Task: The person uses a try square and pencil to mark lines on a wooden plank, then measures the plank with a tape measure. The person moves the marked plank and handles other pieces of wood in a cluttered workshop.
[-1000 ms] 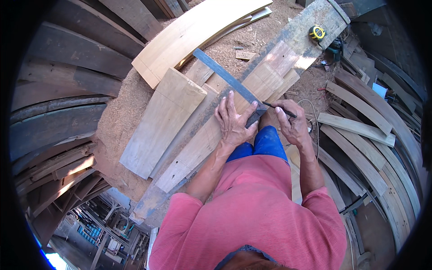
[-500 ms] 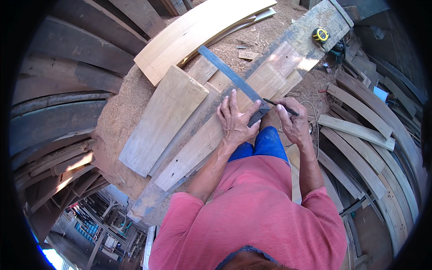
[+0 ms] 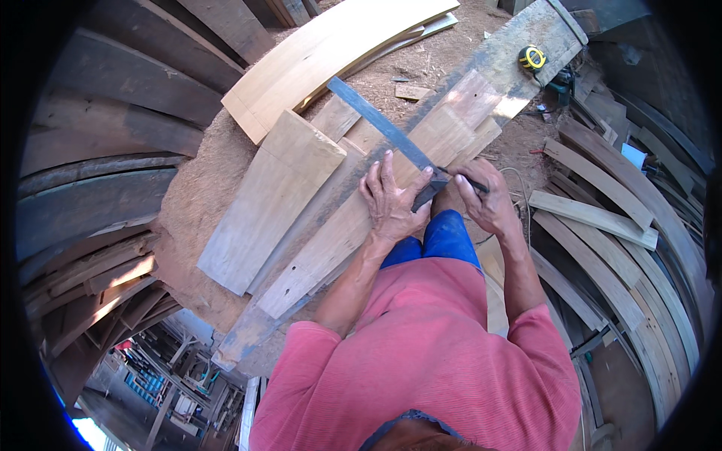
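The square [image 3: 391, 135] lies across a long plank [image 3: 376, 210], its dark metal blade running from the upper left down to the near edge, where its thicker stock sits. The plank rests on other boards on a sawdust floor [image 3: 203, 180], in front of the person's knees. The left hand [image 3: 391, 204] is spread flat on the plank with its fingers [image 3: 387, 169] open and pressed beside the blade, so it pins the square and the wood together and grasps nothing. The right hand [image 3: 487, 201] is closed around a pencil [image 3: 468, 180], whose dark tip points toward the stock of the square, very near the edge of the plank.

To my judgement, the step in hand is marking: the square is set and the pencil is at the start of a line across the wood. The next move calls for a steady left hand, so the blade does not slip, and for the pencil to run tight along the blade edge without leaving it.

A wider board [image 3: 271, 203] lies just left of the plank, touching it. Farther up, a pale curved board [image 3: 323, 52] lies on the floor. A yellow tape measure [image 3: 532, 57] sits on the far end of the long grey plank. Many curved wooden strips [image 3: 602, 218] are stacked at the right, and dark bent planks [image 3: 90, 150] at the left.
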The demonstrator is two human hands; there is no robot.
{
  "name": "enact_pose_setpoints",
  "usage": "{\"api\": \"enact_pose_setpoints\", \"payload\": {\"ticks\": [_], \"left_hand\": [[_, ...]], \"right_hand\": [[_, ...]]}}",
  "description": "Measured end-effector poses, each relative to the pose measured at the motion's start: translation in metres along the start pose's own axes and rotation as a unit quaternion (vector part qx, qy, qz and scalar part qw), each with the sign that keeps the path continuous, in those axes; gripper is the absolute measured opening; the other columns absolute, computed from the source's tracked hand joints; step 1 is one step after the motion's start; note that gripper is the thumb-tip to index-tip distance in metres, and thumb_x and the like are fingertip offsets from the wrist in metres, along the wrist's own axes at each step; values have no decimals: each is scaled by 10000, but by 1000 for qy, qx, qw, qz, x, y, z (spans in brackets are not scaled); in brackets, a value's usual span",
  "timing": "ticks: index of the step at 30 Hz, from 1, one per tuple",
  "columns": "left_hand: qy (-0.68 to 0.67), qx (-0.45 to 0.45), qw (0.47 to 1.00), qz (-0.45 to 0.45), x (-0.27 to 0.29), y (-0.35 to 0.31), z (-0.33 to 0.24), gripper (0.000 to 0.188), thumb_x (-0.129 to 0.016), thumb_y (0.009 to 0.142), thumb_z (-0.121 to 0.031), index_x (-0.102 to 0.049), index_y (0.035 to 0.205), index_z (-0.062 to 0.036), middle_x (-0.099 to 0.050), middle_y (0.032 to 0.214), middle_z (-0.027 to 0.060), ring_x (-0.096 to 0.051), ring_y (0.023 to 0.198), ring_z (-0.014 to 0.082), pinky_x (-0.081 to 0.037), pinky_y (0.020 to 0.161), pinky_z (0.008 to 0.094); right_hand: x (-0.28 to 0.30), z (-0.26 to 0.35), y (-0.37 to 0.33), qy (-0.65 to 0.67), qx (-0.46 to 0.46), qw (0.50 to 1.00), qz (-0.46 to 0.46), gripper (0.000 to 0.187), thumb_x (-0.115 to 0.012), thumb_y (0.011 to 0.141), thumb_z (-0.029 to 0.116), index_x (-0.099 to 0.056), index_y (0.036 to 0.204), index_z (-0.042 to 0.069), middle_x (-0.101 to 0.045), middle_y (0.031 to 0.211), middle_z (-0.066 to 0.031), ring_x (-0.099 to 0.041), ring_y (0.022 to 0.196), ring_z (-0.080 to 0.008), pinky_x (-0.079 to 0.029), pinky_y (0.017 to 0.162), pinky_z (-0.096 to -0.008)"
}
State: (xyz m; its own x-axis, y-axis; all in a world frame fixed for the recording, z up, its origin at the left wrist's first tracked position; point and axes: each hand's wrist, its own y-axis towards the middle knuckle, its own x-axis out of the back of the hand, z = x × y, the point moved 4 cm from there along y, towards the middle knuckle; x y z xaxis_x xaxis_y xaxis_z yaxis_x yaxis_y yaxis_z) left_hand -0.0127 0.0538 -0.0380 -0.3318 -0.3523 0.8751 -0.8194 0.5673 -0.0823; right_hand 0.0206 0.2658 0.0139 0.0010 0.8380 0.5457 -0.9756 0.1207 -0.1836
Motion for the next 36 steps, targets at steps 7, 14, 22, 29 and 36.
{"api": "enact_pose_setpoints", "payload": {"ticks": [7,14,22,29,36], "left_hand": [[0,-3,1000,9,0,1,-3,768,-919,703,-374,-688,1428,-478,-307,1698,279,-319,1484,489,-261,1172,679],[35,8,999,23,13,-12,3,1006,-934,724,-480,-497,1624,-376,-249,1691,342,-302,1483,520,-257,1164,699],[104,114,982,106,30,-107,86,1301,-1010,669,-361,-272,1740,-350,-405,1456,275,-416,1303,489,-325,1111,655],[21,146,961,235,50,-88,62,1197,-915,690,-191,-327,1730,-271,-459,1469,313,-466,1345,499,-378,1163,604],[-158,178,947,217,90,-74,86,768,-823,867,-295,-564,1580,-177,-725,1302,253,-687,1199,458,-531,1086,509]], "right_hand": [[-34,-37,-36,-142,-90,986,22,194,-649,1048,209,-746,1026,43,-735,948,-183,-692,902,-389,-534,862,-468],[-108,-56,-44,278,-192,934,-113,348,-500,1129,221,-741,1187,-23,-766,980,-129,-697,911,-226,-552,857,-391],[-9,-96,-45,235,-181,928,-225,381,-536,1162,353,-695,974,63,-622,794,24,-523,701,-78,-431,639,-307],[3,-105,-50,344,-172,900,-206,282,-546,1167,289,-670,1084,50,-580,795,27,-525,698,-81,-448,657,-292],[3,-65,-40,428,-173,868,-185,143,-639,1117,211,-662,1147,72,-552,800,57,-477,678,-48,-396,627,-240]]}}
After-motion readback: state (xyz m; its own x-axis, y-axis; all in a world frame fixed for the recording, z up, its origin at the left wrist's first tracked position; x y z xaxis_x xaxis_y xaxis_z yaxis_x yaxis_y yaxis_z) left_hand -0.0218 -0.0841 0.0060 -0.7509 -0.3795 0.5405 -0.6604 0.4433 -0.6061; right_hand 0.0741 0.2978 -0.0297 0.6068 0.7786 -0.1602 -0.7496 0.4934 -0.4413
